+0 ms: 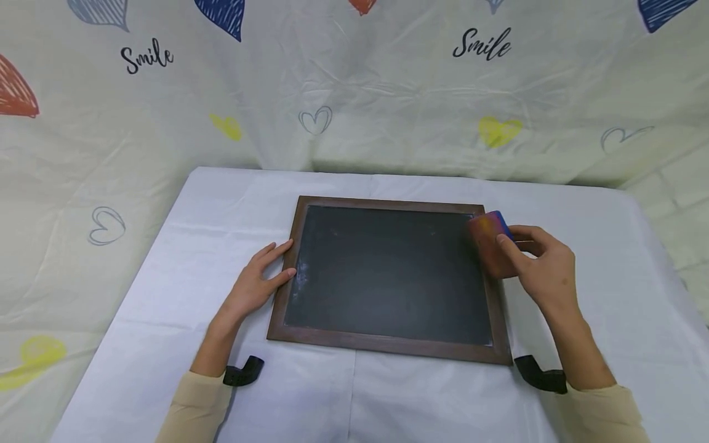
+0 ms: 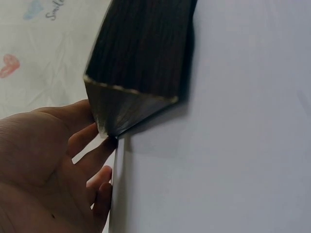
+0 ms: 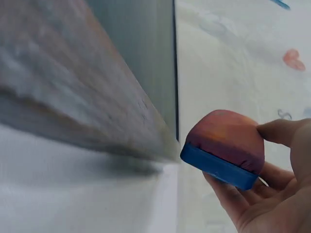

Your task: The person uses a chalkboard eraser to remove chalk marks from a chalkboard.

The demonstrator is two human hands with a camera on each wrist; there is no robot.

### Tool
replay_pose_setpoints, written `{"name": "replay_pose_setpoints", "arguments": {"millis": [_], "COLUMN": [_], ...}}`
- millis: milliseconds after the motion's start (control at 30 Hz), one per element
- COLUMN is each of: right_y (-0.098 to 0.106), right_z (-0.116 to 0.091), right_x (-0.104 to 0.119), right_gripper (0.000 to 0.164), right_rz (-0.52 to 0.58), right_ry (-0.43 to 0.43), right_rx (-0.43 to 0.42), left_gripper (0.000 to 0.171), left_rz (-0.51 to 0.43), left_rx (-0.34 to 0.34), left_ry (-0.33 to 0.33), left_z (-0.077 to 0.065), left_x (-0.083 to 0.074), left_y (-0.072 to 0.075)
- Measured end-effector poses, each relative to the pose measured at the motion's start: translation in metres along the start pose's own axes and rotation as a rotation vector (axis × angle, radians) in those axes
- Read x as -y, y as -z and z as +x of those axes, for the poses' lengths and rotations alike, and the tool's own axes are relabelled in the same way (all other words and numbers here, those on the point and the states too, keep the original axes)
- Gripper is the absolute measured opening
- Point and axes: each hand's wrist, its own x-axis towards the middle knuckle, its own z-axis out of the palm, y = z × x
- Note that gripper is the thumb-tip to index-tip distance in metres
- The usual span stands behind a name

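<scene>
A chalkboard [image 1: 388, 277] with a dark brown wooden frame [image 1: 382, 344] lies on the white-covered table. Whitish chalk smudges [image 1: 301, 277] show along its left inner edge. My left hand [image 1: 256, 283] rests at the frame's left side, thumb and fingertips spread on the wood; the left wrist view has the left hand [image 2: 53, 160] beside the frame's corner [image 2: 131, 99]. On the other side, my right hand [image 1: 545, 264] grips a board eraser [image 1: 493, 246], reddish-orange with a blue layer [image 3: 218, 167]. The eraser is tilted and overlaps the frame's upper right side in the head view.
White cloth [image 1: 410, 400] covers the table around the board. Behind the table hangs a pale curtain [image 1: 388, 80] printed with hearts and "Smile". A black strap piece [image 1: 244, 371] sits at the left wrist and a similar black piece [image 1: 540, 375] at the right.
</scene>
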Motion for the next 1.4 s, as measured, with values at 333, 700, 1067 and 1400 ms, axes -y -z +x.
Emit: {"name": "replay_pose_setpoints", "arguments": {"millis": [333, 700, 1067, 1400], "right_y": [0.025, 0.028, 0.020, 0.020], "right_z": [0.008, 0.005, 0.002, -0.001], "right_x": [-0.025, -0.052, -0.058, -0.059], "right_gripper": [0.038, 0.015, 0.030, 0.061], "right_rz": [0.158, 0.205, 0.072, -0.062], "right_ry": [-0.290, -0.502, -0.497, -0.421], "right_rx": [-0.064, -0.051, -0.006, 0.049], "left_gripper": [0.067, 0.067, 0.067, 0.067], "left_rz": [0.011, 0.001, 0.003, -0.001], "left_rx": [0.000, 0.003, 0.007, 0.008], "left_ry": [-0.003, -0.006, -0.006, -0.005], "left_z": [0.002, -0.001, -0.002, -0.002], "left_x": [0.002, 0.001, 0.002, 0.001], "left_y": [0.000, 0.000, 0.001, 0.000]}}
